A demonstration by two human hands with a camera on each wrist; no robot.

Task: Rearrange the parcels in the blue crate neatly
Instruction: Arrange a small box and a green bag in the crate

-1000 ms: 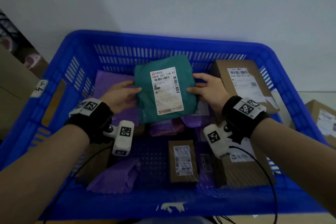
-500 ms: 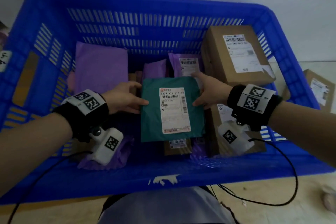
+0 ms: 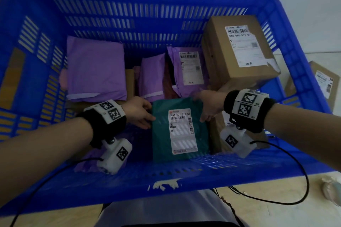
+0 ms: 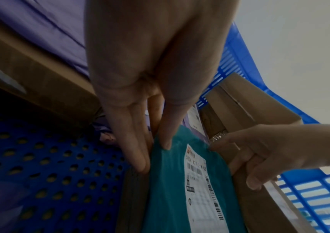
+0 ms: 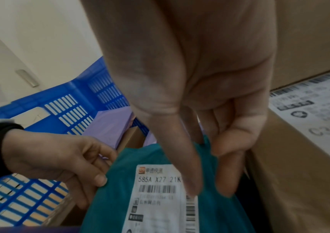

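A teal parcel (image 3: 180, 131) with a white label lies flat near the front wall of the blue crate (image 3: 129, 184). It rests on a small box between the bare crate floor and a cardboard box (image 3: 216, 134). My left hand (image 3: 150, 116) pinches its upper left edge, thumb (image 4: 167, 144) on top and fingers (image 4: 138, 157) down the side. My right hand (image 3: 203, 116) holds the upper right edge, thumb (image 5: 192, 181) on the label and fingers (image 5: 227, 176) curled beside the edge.
Purple mailers lie at the back: a large one (image 3: 96, 72), a narrow one (image 3: 152, 77) and a labelled one (image 3: 190, 68). A tall cardboard box (image 3: 238, 49) leans in the back right corner. A crumpled purple bag (image 3: 86, 162) sits front left. Another box (image 3: 324, 83) stands outside the crate.
Both hands have brought the teal parcel down from mid-air and toward the crate's front wall; it now lies low, covering the small labelled box.
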